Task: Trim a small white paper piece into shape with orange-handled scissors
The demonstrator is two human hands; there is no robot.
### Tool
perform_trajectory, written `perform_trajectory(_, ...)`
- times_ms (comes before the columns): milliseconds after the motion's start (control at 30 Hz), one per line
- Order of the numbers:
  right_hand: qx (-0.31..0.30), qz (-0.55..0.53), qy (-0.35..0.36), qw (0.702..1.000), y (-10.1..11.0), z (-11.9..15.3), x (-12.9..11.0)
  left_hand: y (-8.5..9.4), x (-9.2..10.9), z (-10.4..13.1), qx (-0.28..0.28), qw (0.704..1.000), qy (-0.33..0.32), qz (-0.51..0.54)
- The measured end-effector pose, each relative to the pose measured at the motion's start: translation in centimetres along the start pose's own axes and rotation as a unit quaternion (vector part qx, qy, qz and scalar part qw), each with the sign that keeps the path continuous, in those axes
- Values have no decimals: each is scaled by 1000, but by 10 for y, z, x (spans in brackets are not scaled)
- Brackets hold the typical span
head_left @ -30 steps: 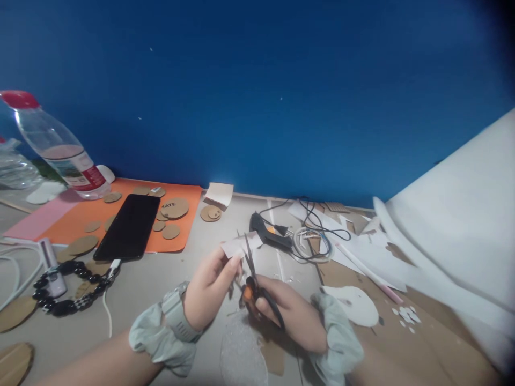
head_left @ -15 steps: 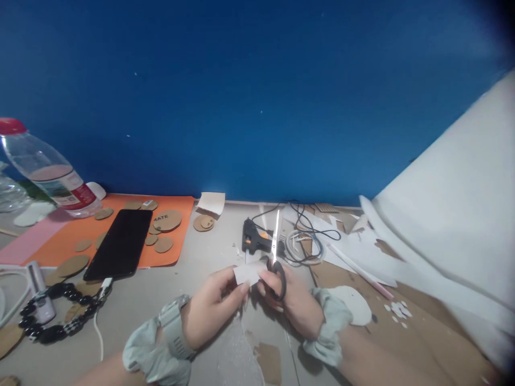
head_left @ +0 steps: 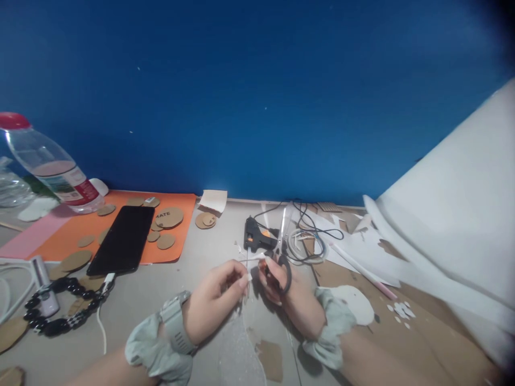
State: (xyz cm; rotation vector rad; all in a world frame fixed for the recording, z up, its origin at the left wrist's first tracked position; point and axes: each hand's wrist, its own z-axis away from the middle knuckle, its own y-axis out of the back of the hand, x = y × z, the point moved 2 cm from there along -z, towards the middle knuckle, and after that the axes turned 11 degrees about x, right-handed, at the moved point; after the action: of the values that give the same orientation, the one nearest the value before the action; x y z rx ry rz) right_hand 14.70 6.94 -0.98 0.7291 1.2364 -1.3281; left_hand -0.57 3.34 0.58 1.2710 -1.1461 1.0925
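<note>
Scissors, held by the right hand, point toward twelve o'clock; the left hand seemingly pinches white paper.

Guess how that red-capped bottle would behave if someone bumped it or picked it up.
The red-capped bottle would probably tip fairly easily, being tall for its base. Its clear, thin-looking walls suggest plastic, so it might give a little when squeezed. Once down, its rounded body would likely roll.
</note>
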Motion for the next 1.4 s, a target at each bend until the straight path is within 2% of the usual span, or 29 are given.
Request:
perform_trajectory(100, 13, 31, 6, 999, -4, 4, -5, 3, 0, 0, 43, 999, -6, 8)
perform_trajectory(167, 5, 69, 20, 997, -7, 9, -10, 4, -1, -1, 51, 999, -6, 14)
perform_trajectory(300, -27, 124, 69, 989, -10, 14, -19, 1, -2, -1, 20, 1000, -5, 7)
perform_trajectory(500, -9, 179, 57, 982, -7, 11, -14, -2, 1, -1, -3, 1000, -6, -14)
perform_trajectory(633, 0, 173, 59, 983, -6, 12, -12, -2, 2, -1, -7, 999, -10, -29)
perform_trajectory(800, 9, 146, 24, 989, -8, 15, -14, -1, 0, 0, -17, 999, -11, -42)
perform_trajectory(1167, 14, 215, 98, 972, -5, 14, -17, -2, -2, 1, -27, 997, -23, -66)
perform_trajectory(1400, 15, 186, 74, 980, -6, 15, -16, -2, 1, 1, -23, 998, -22, -46)
